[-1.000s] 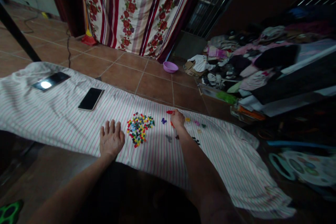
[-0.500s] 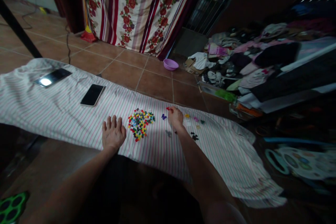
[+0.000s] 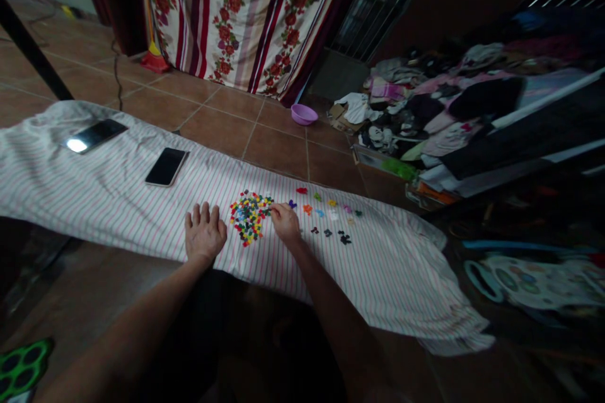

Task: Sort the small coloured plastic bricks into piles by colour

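A mixed heap of tiny coloured pieces [image 3: 246, 220] lies on the striped cloth [image 3: 378, 277]. Just left of it, my left hand [image 3: 205, 233] rests flat on the cloth with fingers spread, holding nothing. At the heap's right edge, my right hand [image 3: 286, 221] has its fingers pinched together; whatever is between the fingertips is too small to make out. Small single-colour groups lie to the right: red pieces [image 3: 301, 191], orange pieces [image 3: 307, 209], yellow pieces [image 3: 332, 203] and black pieces [image 3: 345, 238], among several others. My right hand partly hides the purple pieces [image 3: 292, 204].
A dark-screened phone [image 3: 166, 167] and a second shiny, phone-like device [image 3: 97, 136] lie on the cloth to the left. Beyond, on the tiled floor, sit a purple basin [image 3: 304, 114] and a red broom head [image 3: 155, 61]. Clothes [image 3: 439, 101] are piled at the right.
My right hand has moved left from the red group to the heap's edge. The red pieces now lie uncovered on the cloth. My left hand stays flat in place.
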Motion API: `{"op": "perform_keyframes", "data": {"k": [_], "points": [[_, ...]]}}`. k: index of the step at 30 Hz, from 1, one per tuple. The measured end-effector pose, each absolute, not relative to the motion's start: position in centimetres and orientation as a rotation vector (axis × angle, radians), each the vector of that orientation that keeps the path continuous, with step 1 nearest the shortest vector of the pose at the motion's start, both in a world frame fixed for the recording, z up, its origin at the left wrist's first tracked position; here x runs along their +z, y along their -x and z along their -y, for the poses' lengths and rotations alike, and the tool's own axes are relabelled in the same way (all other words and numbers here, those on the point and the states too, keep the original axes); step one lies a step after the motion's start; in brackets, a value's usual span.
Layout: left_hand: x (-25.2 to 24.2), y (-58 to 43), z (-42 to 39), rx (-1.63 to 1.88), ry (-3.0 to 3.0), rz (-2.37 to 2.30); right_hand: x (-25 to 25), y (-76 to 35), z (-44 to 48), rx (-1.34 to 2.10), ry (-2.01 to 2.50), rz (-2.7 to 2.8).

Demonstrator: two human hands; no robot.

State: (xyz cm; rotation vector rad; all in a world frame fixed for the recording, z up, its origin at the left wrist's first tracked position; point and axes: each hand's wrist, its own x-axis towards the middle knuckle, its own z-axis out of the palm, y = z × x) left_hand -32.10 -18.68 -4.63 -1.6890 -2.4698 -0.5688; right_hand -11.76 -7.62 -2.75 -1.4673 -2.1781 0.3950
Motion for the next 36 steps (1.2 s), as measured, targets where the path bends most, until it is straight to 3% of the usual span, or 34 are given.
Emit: {"op": "perform_keyframes", "data": {"k": [36], "points": [[-4.4, 32.1, 18.9, -0.624, 1.694, 2.462, -7.1, 12.9, 11.3, 0.401, 1.317, 1.899]]}}
